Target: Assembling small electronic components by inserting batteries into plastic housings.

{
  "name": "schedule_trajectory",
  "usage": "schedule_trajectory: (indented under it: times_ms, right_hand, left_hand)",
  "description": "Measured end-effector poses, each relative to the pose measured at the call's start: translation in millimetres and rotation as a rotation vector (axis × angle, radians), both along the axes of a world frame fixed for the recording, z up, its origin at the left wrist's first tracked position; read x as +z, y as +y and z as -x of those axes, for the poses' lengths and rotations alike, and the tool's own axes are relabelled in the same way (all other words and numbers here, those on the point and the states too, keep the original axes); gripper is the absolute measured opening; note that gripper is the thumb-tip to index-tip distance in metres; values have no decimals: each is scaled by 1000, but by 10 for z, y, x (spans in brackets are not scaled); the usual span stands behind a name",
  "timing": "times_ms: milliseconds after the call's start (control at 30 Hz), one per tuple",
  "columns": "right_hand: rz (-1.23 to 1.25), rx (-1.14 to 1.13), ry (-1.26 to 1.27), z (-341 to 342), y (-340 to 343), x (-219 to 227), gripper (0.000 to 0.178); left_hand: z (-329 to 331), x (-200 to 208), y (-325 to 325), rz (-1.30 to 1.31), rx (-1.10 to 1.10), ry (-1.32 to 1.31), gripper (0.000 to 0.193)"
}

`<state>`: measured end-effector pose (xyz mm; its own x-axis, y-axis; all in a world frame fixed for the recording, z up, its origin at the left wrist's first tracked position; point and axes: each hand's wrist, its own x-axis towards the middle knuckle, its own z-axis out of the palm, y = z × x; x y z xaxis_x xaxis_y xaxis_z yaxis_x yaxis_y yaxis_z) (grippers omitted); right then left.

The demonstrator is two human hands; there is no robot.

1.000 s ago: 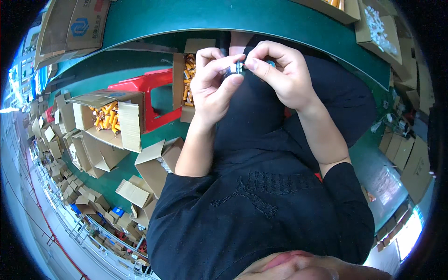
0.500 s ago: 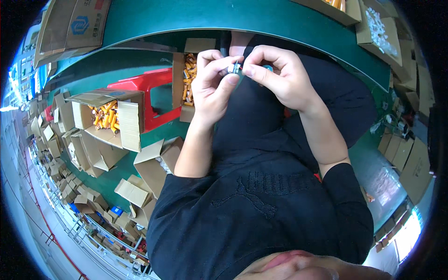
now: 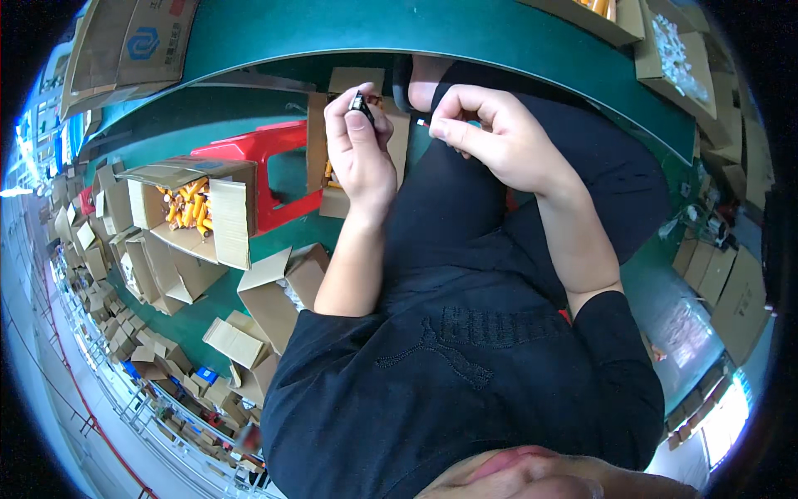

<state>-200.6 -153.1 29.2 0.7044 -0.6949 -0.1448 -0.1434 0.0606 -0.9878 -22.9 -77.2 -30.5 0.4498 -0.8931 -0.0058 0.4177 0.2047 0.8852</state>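
Observation:
My left hand (image 3: 363, 162) is raised above the lap, its thumb and fingers closed on a small dark part (image 3: 359, 104) with pale, shiny spots. Most of that part is covered by the fingers, and I cannot make out its kind. To the right my right hand (image 3: 499, 137) is closed in a pinch. A tiny white piece with a red bit (image 3: 422, 123) sticks out from its fingertips; the rest is hidden. The two hands are apart. Behind my left hand stands an open cardboard box (image 3: 317, 154) with orange cylinders, partly hidden.
A green table (image 3: 399, 33) curves across the far side. On the left are a red plastic stool (image 3: 262, 158) and a carton (image 3: 233, 212) of orange cylinders. A box of small white parts (image 3: 677, 58) is at the far right. Several cartons (image 3: 266, 291) crowd the left floor.
My hands have separated. The left one has moved slightly left and turned, so the small part now looks dark. The right one stays nearly in place, with the tiny white-and-red piece now showing.

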Motion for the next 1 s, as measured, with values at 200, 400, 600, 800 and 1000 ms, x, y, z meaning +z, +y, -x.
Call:
schedule_trajectory:
  times_ms: [200,400,600,800,1000]
  right_hand:
    - [-111,-209,-427,-125,44,-194,13]
    - [-222,-222,-643,-180,66,-299,16]
    - [-129,-301,-491,-253,89,-266,22]
    - [9,-352,-291,-202,46,-293,26]
    - [-40,-330,-286,-144,-14,-276,25]
  left_hand:
    - [133,-87,34,36,-276,-600,43]
    - [356,-98,37,-39,-125,-333,42]
    - [7,-229,49,-62,-91,-730,35]
    - [-768,-203,263,-358,-30,-1122,36]
    - [-850,-151,203,-332,154,-1403,44]
